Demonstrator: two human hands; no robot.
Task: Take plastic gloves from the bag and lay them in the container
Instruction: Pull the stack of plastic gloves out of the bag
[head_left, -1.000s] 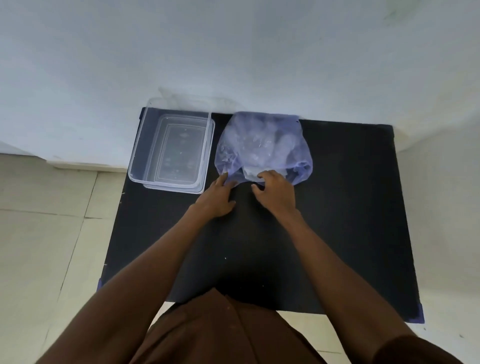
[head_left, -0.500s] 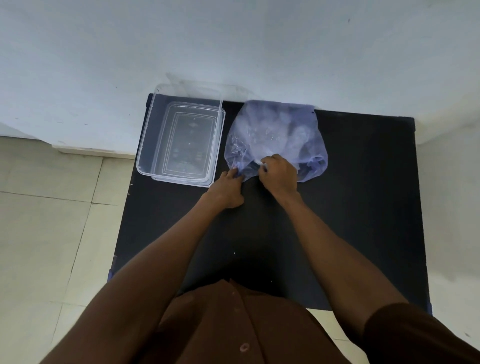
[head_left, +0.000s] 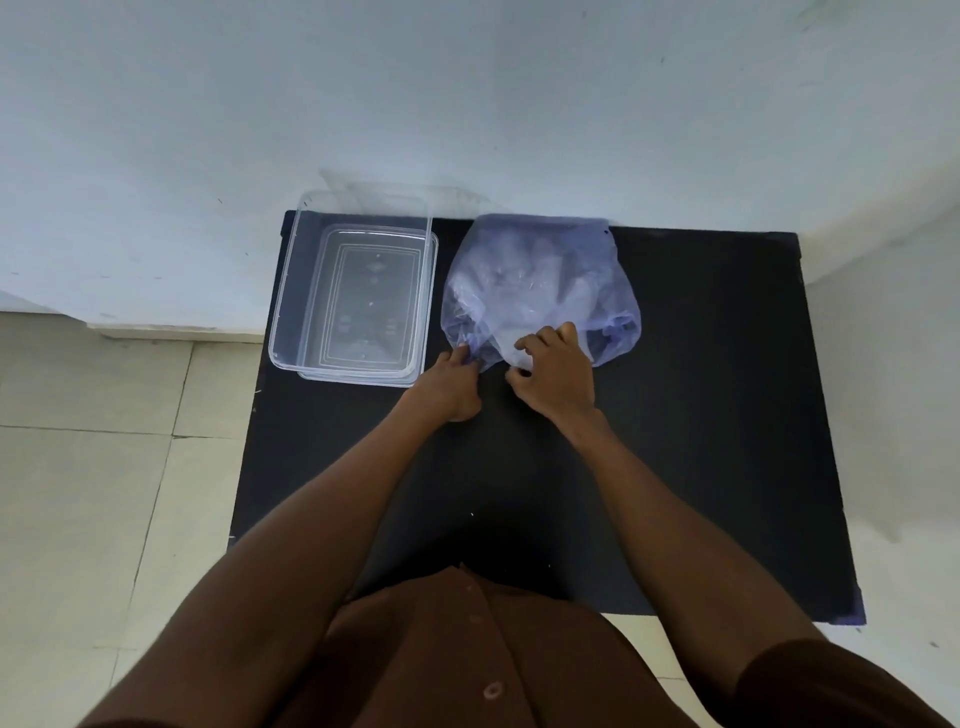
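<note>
A translucent bluish plastic bag (head_left: 535, 280) lies on the black table (head_left: 701, 415), bulging with crumpled clear plastic gloves. Its near edge faces me. My left hand (head_left: 451, 387) pinches the bag's near left edge. My right hand (head_left: 558, 371) grips the bag's near edge a little to the right, with its fingers curled into the plastic. To the left of the bag stands a clear rectangular container (head_left: 291, 312) with nothing in it.
The table stands against a pale wall (head_left: 467, 104). Beige floor tiles (head_left: 93, 467) lie to the left. My brown buttoned garment (head_left: 467, 649) fills the bottom of the view.
Both hands have closed onto the bag's near edge; a second ago the left hand lay flat beside it. The view has shifted a little.
</note>
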